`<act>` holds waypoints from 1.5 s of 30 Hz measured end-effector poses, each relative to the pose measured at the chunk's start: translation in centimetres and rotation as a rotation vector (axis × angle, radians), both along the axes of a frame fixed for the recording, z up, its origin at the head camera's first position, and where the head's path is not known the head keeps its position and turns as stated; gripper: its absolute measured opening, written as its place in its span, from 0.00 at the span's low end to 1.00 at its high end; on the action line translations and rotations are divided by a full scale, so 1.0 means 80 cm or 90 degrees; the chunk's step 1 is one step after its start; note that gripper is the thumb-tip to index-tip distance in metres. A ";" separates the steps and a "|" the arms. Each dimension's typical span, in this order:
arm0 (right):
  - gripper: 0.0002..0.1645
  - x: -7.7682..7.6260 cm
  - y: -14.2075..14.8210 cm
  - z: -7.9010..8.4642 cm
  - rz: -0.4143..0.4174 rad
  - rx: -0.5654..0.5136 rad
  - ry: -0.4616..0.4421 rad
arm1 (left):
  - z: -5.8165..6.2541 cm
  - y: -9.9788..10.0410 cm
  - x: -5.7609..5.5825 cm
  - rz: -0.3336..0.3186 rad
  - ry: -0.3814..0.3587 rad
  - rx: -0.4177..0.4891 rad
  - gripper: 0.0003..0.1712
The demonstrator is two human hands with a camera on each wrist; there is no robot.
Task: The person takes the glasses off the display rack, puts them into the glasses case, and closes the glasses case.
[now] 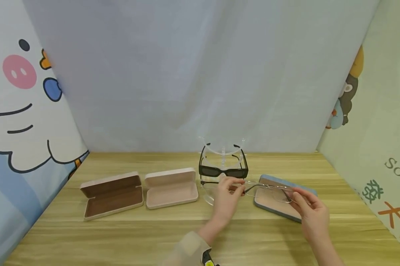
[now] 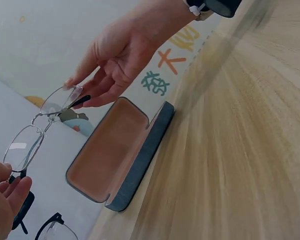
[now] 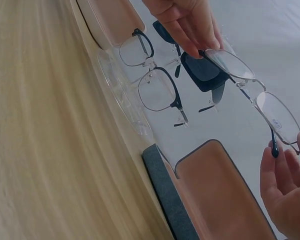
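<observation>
A pair of thin metal-rimmed eyeglasses [image 3: 277, 117] is held up between my two hands, lenses side by side. Fingers of my left hand [image 1: 226, 199] pinch one end of the frame. My right hand [image 1: 314, 216] grips the other end between thumb and fingers, as the left wrist view also shows. Dark-tipped temples hang folded behind the lenses. Beneath the eyeglasses, a blue-grey glasses case [image 2: 140, 162] lies open on the table, its pinkish lining bare. My left hand partly hides a clear display stand [image 1: 223, 151].
On the stand sit black sunglasses [image 1: 223, 172] and, lower, dark-browed eyeglasses [image 3: 157, 90]. To the left, a case with pink lining [image 1: 171, 194] and a case with brown lining [image 1: 115, 202] stand open on the wooden table [image 1: 146, 240]. A pale curtain [image 1: 200, 92] hangs behind.
</observation>
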State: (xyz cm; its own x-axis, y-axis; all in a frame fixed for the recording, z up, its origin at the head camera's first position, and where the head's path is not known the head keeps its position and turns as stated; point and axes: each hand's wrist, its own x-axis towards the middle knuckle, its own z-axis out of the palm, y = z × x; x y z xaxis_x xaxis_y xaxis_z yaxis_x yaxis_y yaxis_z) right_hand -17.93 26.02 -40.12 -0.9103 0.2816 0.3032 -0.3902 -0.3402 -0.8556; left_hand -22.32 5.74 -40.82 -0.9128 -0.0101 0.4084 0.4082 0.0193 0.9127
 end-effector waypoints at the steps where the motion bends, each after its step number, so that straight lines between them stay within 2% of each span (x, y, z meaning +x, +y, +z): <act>1: 0.11 0.001 0.001 0.000 -0.002 -0.009 -0.003 | -0.002 0.003 0.000 0.008 0.003 -0.002 0.07; 4: 0.11 0.002 0.004 0.000 -0.007 -0.030 -0.013 | -0.003 0.009 0.002 0.031 0.004 -0.010 0.07; 7: 0.11 0.003 0.006 -0.001 -0.019 -0.040 -0.023 | -0.002 0.012 0.004 0.039 -0.016 -0.015 0.08; 12: 0.10 0.003 0.010 -0.003 -0.052 -0.041 -0.043 | -0.003 0.016 0.005 0.020 -0.044 -0.023 0.10; 15: 0.09 0.002 0.017 -0.008 -0.077 -0.033 -0.062 | -0.007 0.020 0.005 0.003 -0.055 -0.048 0.12; 19: 0.06 -0.007 0.039 -0.034 -0.114 -0.018 -0.091 | -0.017 0.026 0.006 -0.031 -0.080 -0.098 0.15; 21: 0.10 -0.015 0.053 -0.054 -0.138 -0.015 -0.114 | -0.021 0.029 0.007 -0.043 -0.090 -0.122 0.16; 25: 0.08 -0.011 0.053 -0.051 -0.148 -0.011 -0.134 | -0.025 0.034 0.008 -0.052 -0.112 -0.144 0.18; 28: 0.09 0.001 0.041 -0.031 -0.137 0.003 -0.140 | -0.027 0.038 0.007 -0.057 -0.119 -0.148 0.18; 31: 0.11 0.002 0.040 -0.028 -0.148 0.028 -0.165 | -0.029 0.043 0.005 -0.075 -0.129 -0.146 0.19; 34: 0.10 0.002 0.039 -0.023 -0.166 0.093 -0.222 | -0.032 0.047 0.003 -0.089 -0.138 -0.152 0.20; 38: 0.04 0.001 0.042 -0.021 -0.183 0.254 -0.293 | -0.035 0.052 -0.002 -0.087 -0.138 -0.174 0.19; 42: 0.14 0.000 0.047 -0.022 -0.183 0.378 -0.329 | -0.037 0.057 -0.010 -0.098 -0.141 -0.196 0.18; 45: 0.17 0.000 0.050 -0.022 -0.176 0.432 -0.353 | -0.039 0.059 -0.016 -0.102 -0.140 -0.212 0.17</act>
